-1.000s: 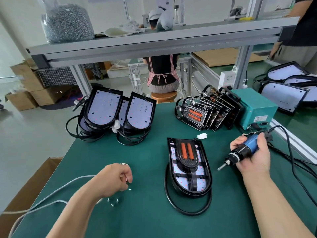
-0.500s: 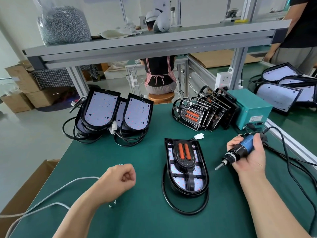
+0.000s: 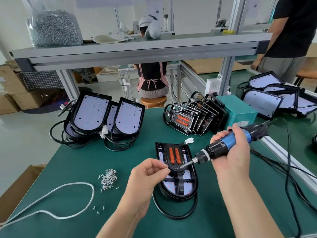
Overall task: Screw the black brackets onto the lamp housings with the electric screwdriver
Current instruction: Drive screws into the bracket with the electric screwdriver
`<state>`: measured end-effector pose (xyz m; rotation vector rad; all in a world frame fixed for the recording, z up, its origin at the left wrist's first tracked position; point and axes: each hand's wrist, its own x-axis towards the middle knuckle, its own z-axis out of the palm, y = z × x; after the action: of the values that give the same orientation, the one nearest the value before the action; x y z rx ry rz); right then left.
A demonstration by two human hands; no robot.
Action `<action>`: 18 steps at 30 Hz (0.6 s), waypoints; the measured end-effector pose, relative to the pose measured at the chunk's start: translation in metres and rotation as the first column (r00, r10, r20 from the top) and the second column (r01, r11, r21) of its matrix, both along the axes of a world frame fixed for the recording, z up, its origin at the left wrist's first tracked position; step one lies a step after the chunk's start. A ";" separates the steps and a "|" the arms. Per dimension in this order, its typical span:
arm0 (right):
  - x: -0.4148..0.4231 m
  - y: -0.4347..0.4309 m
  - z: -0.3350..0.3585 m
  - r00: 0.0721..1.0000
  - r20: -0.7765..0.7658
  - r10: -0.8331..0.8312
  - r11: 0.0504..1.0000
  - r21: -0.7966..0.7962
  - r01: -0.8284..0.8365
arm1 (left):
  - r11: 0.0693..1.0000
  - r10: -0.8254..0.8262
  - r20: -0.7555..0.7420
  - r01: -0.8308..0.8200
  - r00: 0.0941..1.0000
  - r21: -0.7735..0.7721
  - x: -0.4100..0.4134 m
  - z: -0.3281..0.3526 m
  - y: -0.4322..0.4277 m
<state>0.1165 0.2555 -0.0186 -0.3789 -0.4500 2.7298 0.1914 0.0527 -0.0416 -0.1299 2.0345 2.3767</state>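
Observation:
A lamp housing point(image 3: 188, 188) lies flat on the green table, with a black bracket point(image 3: 175, 157) bearing two orange strips on top of it. My right hand point(image 3: 235, 152) grips the blue and black electric screwdriver point(image 3: 228, 145), its bit pointing left and down at the bracket. My left hand point(image 3: 147, 176) pinches a small screw point(image 3: 166, 167) between thumb and fingertips just left of the bit tip. A pile of loose screws point(image 3: 108, 177) lies to the left on the table.
Stacked lamp housings point(image 3: 103, 117) stand at the back left, a row of black brackets point(image 3: 193, 117) at the back beside a teal box point(image 3: 240, 112). A white cord point(image 3: 68, 200) loops at the front left. Black cables point(image 3: 291, 177) run on the right. Two people are behind the bench.
My left hand rose from the screw pile and moved right to the bracket with a screw. My right hand brought the screwdriver left, its bit now over the bracket.

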 end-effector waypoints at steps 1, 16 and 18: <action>0.004 -0.003 0.006 1.000 -0.021 -0.015 0.999 0.032 0.015 | 1.000 0.000 0.006 -0.001 1.000 0.024 0.001 0.001 0.002; 0.053 -0.030 0.060 0.982 -0.145 -0.122 0.894 0.414 0.172 | 0.978 -0.049 -0.002 0.048 0.999 0.204 0.008 0.017 0.016; 0.056 -0.032 0.065 0.982 -0.148 -0.120 0.889 0.424 0.172 | 0.974 -0.060 0.001 0.058 0.998 0.221 0.009 0.017 0.017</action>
<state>0.1725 0.2238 0.0461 -0.1240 -0.9346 2.3949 0.2005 0.0700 -0.0250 -0.0745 1.7291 2.5384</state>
